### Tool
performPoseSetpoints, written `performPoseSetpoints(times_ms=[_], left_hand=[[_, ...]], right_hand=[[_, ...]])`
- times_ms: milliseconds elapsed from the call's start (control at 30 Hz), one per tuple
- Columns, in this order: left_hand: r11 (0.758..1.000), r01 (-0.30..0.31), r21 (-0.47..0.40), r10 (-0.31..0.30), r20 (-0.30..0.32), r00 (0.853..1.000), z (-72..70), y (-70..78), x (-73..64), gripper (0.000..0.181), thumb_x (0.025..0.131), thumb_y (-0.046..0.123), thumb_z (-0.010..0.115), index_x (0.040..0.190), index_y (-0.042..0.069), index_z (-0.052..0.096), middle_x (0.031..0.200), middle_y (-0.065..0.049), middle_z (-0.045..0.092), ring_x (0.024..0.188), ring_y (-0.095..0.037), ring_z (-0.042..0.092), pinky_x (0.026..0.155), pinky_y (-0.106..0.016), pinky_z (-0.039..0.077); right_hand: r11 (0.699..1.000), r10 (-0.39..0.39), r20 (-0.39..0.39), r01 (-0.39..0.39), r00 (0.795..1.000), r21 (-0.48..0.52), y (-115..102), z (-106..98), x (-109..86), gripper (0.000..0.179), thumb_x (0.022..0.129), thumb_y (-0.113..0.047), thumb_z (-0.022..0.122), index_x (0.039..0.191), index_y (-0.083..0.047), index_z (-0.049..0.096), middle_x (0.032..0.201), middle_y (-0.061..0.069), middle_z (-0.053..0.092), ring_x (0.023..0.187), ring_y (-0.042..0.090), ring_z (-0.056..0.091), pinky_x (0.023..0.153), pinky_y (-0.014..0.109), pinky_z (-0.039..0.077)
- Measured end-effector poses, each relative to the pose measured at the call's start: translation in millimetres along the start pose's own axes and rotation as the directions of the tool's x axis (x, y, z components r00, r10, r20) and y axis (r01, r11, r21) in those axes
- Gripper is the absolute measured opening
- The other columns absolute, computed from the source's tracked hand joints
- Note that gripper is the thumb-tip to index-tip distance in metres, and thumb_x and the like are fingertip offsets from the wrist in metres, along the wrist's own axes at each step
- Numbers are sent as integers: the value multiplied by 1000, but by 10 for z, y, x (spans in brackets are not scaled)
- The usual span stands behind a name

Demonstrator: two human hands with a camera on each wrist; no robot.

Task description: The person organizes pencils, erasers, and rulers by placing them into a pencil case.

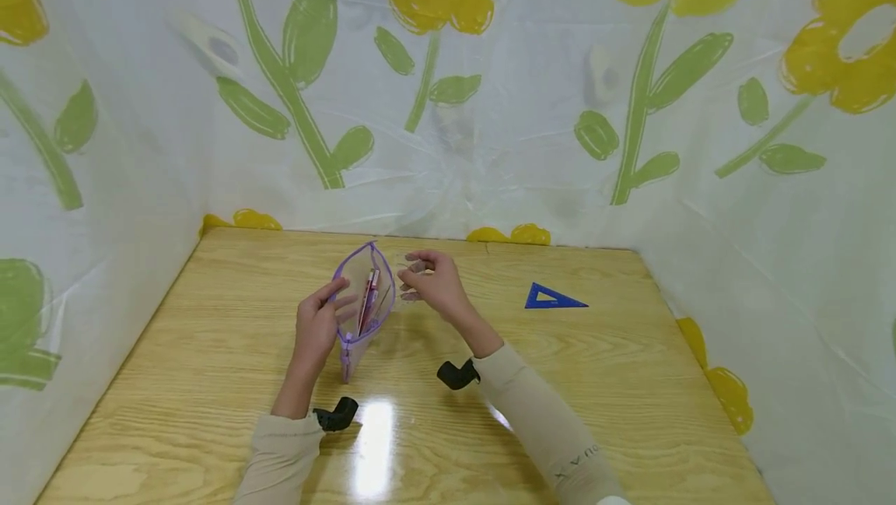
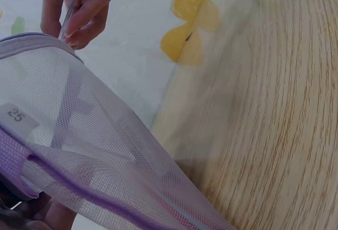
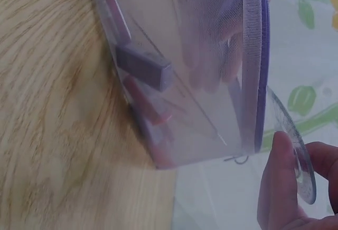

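My left hand (image 1: 318, 327) grips the near side of a purple-edged mesh pouch (image 3: 211, 129), which stands tilted with its zip mouth spread. Inside the pouch, the right wrist view shows a block like an eraser (image 3: 142, 67), a red item (image 3: 145, 100) and a thin stick; the mesh blurs them. Just right of the mouth, my right hand (image 1: 437, 287) pinches a clear, curved protractor (image 3: 290, 121) between thumb and fingers. Its edge comes close to the pouch's rim; whether they touch I cannot tell. A blue set square (image 1: 565, 303) lies flat on the table, right of my right hand.
The wooden table (image 1: 210, 334) carries all of this. A white sheet with yellow and green flowers (image 1: 448, 163) walls in its back and both sides. A black wrist camera mount sits on each wrist, near the sleeve cuffs.
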State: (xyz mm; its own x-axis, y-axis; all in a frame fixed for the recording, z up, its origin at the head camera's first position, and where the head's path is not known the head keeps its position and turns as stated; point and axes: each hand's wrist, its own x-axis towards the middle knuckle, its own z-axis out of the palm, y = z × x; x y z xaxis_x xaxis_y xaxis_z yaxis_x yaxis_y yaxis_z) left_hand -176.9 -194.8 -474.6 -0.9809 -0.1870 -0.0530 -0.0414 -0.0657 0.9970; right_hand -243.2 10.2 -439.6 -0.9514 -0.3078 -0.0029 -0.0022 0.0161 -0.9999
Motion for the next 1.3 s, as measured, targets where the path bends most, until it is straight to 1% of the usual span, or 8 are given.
performPoseSetpoints(times_ms=[167, 400, 533, 667, 767, 933, 1067, 1300], left_hand=[[1000, -4, -14, 4, -10, 1000, 16, -17, -5, 52, 98, -6, 27, 148, -10, 44, 149, -23, 49, 101, -2, 66, 92, -22, 60], [1000, -16, -2, 16, 1, 1000, 22, -8, 1, 49, 102, -4, 27, 147, -9, 45, 150, -21, 49, 118, -23, 64, 95, -23, 59], [1000, -13, 0, 13, 8, 1000, 25, 7, -6, 50, 101, -5, 26, 148, -9, 45, 151, -21, 48, 123, -30, 61, 95, -23, 59], [1000, -16, 5, 16, 9, 1000, 26, 6, -10, 51, 101, -5, 25, 147, -9, 45, 151, -21, 48, 121, -29, 62, 95, -23, 59], [1000, -18, 7, 17, 8, 1000, 25, -5, -10, 51, 100, -5, 25, 147, -10, 44, 151, -23, 47, 120, -27, 62, 94, -23, 60], [1000, -16, 16, 16, 10, 1000, 21, -23, -5, 51, 100, -5, 25, 148, -10, 43, 151, -23, 47, 119, -25, 63, 93, -22, 60], [1000, -10, 26, 10, 12, 1000, 16, -24, -4, 51, 100, -4, 25, 148, -9, 44, 151, -22, 47, 122, -30, 61, 93, -22, 60], [1000, -12, 25, 11, 16, 1000, 4, -10, -8, 51, 101, -4, 24, 148, -9, 43, 152, -22, 46, 127, -37, 57, 95, -23, 59]], right_hand=[[1000, -7, -7, 7, 1000, -22, -48, 78, 30, 34, 95, -3, 67, 128, 4, 61, 92, 7, 61, 71, 14, 69, 68, 35, 67], [999, -27, 1, 27, 1000, -42, -102, 166, 69, 38, 96, -3, 66, 131, 9, 58, 92, 7, 60, 74, 14, 66, 67, 35, 67], [998, -23, 9, 23, 1000, -59, -125, 222, 62, 38, 96, -4, 66, 132, 7, 58, 96, 9, 61, 82, 25, 70, 70, 37, 67], [997, -19, 19, 20, 1000, -76, -137, 273, 51, 37, 96, -5, 67, 130, 6, 58, 100, 13, 61, 93, 41, 69, 72, 41, 67], [995, -6, 26, 8, 1000, -101, -138, 297, 42, 39, 96, -6, 67, 132, 7, 57, 103, 15, 61, 98, 45, 68, 71, 39, 67], [989, 16, 52, -8, 999, -147, -159, 318, 15, 46, 96, -8, 68, 136, 8, 54, 106, 16, 61, 99, 48, 67, 70, 35, 67], [987, 11, 60, -1, 998, -162, -175, 329, 5, 45, 96, -8, 68, 135, 8, 54, 105, 16, 61, 98, 49, 67, 71, 36, 67], [981, 30, 54, -19, 998, -191, -173, 351, 3, 47, 96, -9, 69, 137, 6, 54, 107, 16, 63, 92, 42, 70, 74, 39, 67]])
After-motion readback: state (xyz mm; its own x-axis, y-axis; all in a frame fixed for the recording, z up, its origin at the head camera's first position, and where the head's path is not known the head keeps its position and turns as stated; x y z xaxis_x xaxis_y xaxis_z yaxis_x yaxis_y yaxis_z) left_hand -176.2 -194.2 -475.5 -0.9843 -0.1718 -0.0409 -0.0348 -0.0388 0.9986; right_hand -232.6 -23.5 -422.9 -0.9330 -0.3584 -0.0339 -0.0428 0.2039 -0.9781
